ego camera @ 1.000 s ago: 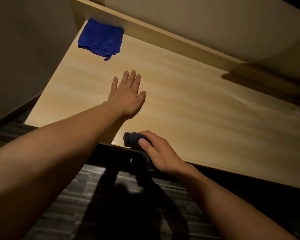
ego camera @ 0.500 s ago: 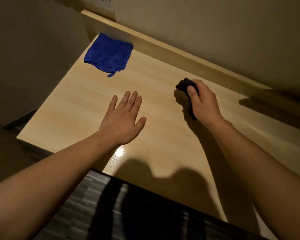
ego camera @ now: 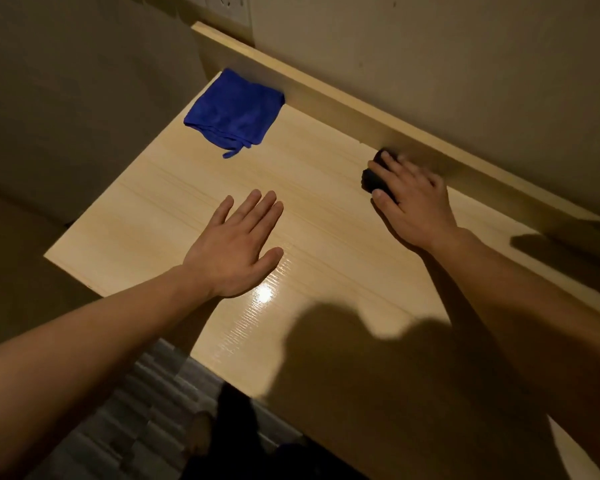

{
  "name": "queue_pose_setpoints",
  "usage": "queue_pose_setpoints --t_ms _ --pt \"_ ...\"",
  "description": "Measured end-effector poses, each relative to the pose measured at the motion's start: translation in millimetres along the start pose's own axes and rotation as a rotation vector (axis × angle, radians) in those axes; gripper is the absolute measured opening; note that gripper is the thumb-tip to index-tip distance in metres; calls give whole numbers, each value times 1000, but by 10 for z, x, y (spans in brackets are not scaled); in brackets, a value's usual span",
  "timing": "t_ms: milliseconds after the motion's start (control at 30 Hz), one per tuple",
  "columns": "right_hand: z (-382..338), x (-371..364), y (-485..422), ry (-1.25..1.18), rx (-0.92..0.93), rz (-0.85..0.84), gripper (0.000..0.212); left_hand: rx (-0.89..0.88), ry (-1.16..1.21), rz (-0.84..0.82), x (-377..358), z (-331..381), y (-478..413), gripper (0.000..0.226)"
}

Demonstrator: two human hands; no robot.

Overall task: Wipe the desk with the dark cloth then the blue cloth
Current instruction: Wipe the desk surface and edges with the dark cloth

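Note:
A light wooden desk (ego camera: 326,237) fills the middle of the view. My right hand (ego camera: 413,206) presses a bunched dark cloth (ego camera: 373,180) onto the desk close to the raised back ledge; most of the cloth is hidden under my fingers. My left hand (ego camera: 238,247) lies flat on the desk with fingers spread, holding nothing, left of the right hand. A folded blue cloth (ego camera: 234,114) lies in the far left corner of the desk, apart from both hands.
A raised wooden ledge (ego camera: 361,109) runs along the back of the desk against a beige wall. A wall socket (ego camera: 227,8) sits above the far left corner. Dark striped floor (ego camera: 146,417) shows below the desk's front edge.
My right hand has carried the dark cloth from the desk's front edge across to the back ledge. My left hand has stayed flat in place. The view has tilted.

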State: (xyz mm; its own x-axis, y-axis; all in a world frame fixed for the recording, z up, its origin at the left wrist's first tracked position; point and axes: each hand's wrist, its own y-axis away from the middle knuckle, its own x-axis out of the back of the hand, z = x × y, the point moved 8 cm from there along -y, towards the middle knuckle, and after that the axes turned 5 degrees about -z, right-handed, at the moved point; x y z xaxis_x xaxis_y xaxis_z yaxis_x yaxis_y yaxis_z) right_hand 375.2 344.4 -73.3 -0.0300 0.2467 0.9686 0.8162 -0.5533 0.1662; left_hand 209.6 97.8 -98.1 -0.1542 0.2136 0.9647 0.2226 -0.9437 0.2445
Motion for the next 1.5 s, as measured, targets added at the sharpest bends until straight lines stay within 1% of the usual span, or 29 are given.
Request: queue_pose_setpoints --t_ms 233,533,767,1033,1167,1267,1367,1433,1500 --pt "-279 -159 387 -20 51 -44 57 -2 3 -11 27 18 6 79" --pt "-978 -458 1186 -80 79 -72 58 -24 18 -12 31 19 -7 80" --pt "-1477 -658 1772 -146 82 -61 57 -36 22 -19 34 28 -4 80" --pt "-1933 -793 2275 -214 132 -32 50 -31 5 -123 53 80 -42 78" --pt "-2104 -837 2438 -243 155 -33 48 -87 93 -20 147 348 58 74" --pt "-2206 -881 2508 -248 183 -52 48 -138 159 8 165 664 73 74" --pt "-2283 -855 2566 -404 209 -43 43 -159 185 2 145 919 1 74" --pt "-2265 -785 2646 -626 199 -4 36 -145 192 -11 78 998 -53 75" --pt "-2139 -737 2698 -888 92 -54 29 -115 162 -32 -21 1027 -87 78"
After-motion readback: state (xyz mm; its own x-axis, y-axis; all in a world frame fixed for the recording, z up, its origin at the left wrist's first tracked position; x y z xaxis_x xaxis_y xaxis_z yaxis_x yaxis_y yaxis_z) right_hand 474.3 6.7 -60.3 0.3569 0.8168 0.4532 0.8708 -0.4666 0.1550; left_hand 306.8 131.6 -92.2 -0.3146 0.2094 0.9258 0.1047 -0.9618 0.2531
